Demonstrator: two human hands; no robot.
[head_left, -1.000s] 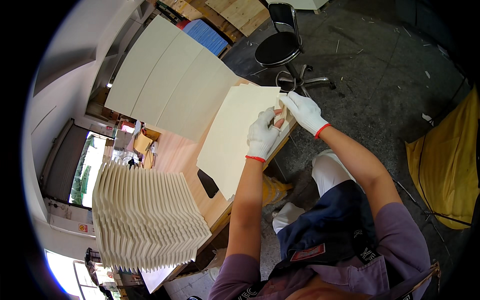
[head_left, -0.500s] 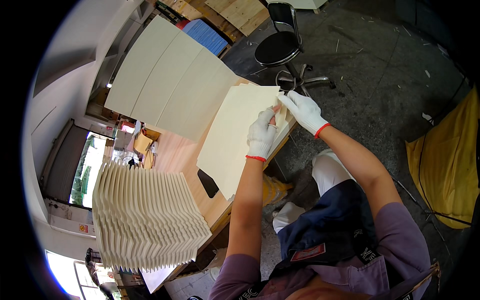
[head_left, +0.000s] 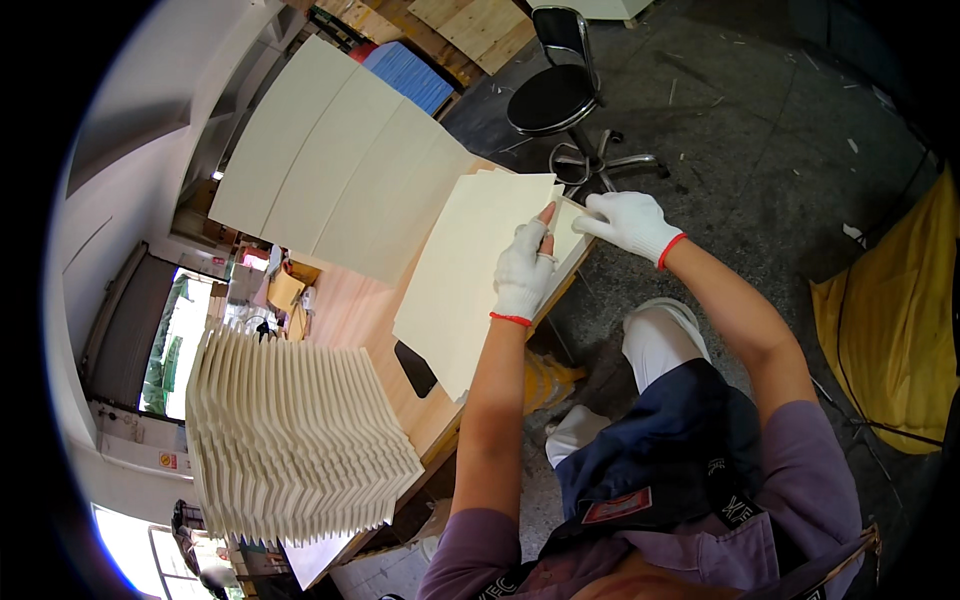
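Observation:
A stack of cream cardboard sheets (head_left: 465, 270) lies on the wooden table, several corners fanned at its far end. My left hand (head_left: 522, 268), in a white glove with bare fingertips showing, rests on the right edge of the top sheet. Its index finger is stretched along that edge, while the other fingertips are partly hidden. Just right of the stack's far right corner is my gloved right hand (head_left: 632, 222). Its thumb and forefinger stand apart over the lower sheets' edge, with no sheet seen between them; the other fingers are curled.
A tall pile of notched cream cardboard pieces (head_left: 300, 435) occupies the near left. Larger pale panels (head_left: 340, 160) lie at the far left, and a dark flat object (head_left: 415, 369) pokes out beneath the sheets. Beyond the table stands a black swivel chair (head_left: 552, 100); yellow sheeting (head_left: 890, 320) hangs right.
My right hand has drawn back to the right from the sheets' corner, its thumb and forefinger parting. My left index finger has straightened along the sheet edge.

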